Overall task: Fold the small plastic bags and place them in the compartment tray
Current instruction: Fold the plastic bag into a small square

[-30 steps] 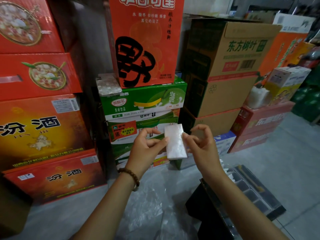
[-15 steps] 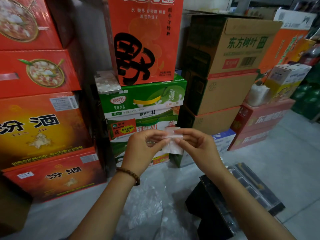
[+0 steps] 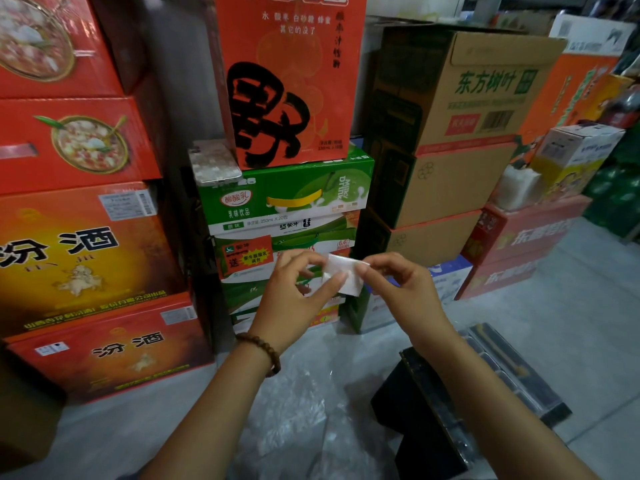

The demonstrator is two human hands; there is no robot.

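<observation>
**Storeroom floor: small bag pinched between two hands**

On the grey floor (image 3: 571, 306), clear plastic sheets (image 3: 294, 410) lie nearest. To their right the black compartment tray (image 3: 519, 375) is partly hidden behind the right forearm. Above them, the left hand (image 3: 294, 292) and right hand (image 3: 401, 289) pinch the folded small plastic bag (image 3: 346, 275) by its side edges. Stacked cartons (image 3: 294, 195) stand behind.

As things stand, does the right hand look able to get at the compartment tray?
Probably yes. The compartment tray lies just below and to the right of the right hand, with nothing between them. That hand and the left hand both pinch the small plastic bag.
</observation>
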